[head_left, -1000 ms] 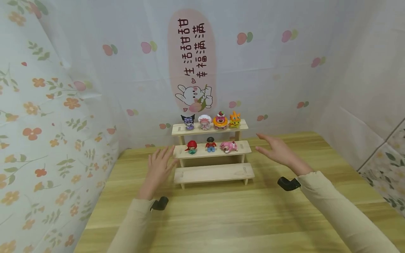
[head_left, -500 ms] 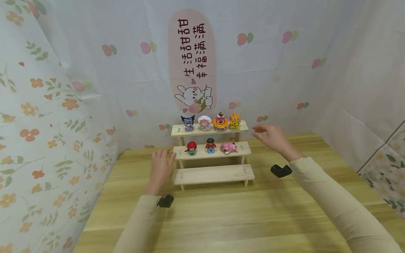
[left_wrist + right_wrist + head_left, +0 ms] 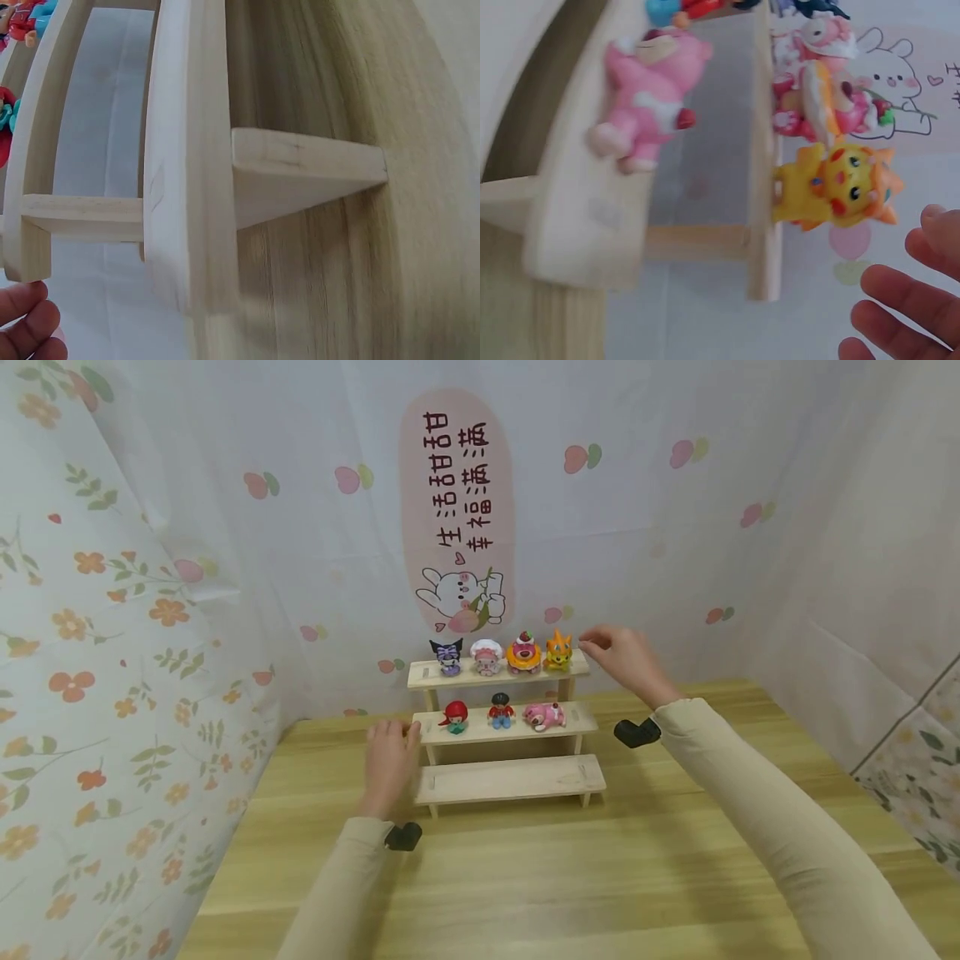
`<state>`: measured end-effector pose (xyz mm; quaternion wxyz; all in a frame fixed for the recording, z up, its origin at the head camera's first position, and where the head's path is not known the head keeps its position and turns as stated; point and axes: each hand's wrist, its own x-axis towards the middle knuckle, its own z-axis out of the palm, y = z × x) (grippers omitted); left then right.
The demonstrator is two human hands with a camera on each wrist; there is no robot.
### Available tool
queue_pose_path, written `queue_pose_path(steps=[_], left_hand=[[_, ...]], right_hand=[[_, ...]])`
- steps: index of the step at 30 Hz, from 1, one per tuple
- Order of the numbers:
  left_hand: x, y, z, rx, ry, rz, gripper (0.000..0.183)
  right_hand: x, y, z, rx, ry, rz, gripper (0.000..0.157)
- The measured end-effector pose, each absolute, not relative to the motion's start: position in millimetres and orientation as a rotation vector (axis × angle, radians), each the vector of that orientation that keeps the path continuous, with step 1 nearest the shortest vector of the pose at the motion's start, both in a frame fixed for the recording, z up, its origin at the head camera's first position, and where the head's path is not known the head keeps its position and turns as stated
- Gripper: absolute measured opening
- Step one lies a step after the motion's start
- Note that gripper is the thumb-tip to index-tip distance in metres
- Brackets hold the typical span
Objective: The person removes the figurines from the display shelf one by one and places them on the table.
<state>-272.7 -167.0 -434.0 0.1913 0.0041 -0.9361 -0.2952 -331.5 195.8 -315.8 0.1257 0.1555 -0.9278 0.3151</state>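
A three-tier wooden display stand stands on the table. Its top step holds, from the left, a black-and-purple figurine, a pink one in a white hat, a pink bear in an orange ring and a yellow figurine with an orange hood. On the middle step are a red-haired figurine, a figurine in a black hat and a lying pink bear. My left hand has its fingertips right at the middle step's left end. Beside the yellow figurine, my right hand holds nothing, thumb and fingers apart.
A printed cloth hangs close behind the stand, and a floral cloth borders the table on the left. Another cloth lines the right side. The bottom step faces the table's front.
My right hand has moved left and up to beside the yellow figurine. My left hand has shifted slightly right to the stand's edge. The figurines stay where they were.
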Motion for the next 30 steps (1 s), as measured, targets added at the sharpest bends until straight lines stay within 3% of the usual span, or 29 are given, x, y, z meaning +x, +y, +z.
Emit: queue_pose_path(steps=[16,30], left_hand=[[-273.4,-159.1,-443.8,-0.049,-2.631,-0.401,0.031],[-284.9,-154.7,-444.7,-0.014,-2.592,-0.471,0.031]], right_hand=[[-358.2,170.9,-306.6,0.423,-2.719,0.91,0.027],[-370.3,160.7,-301.1,0.424,-2.78,0.955,0.029]])
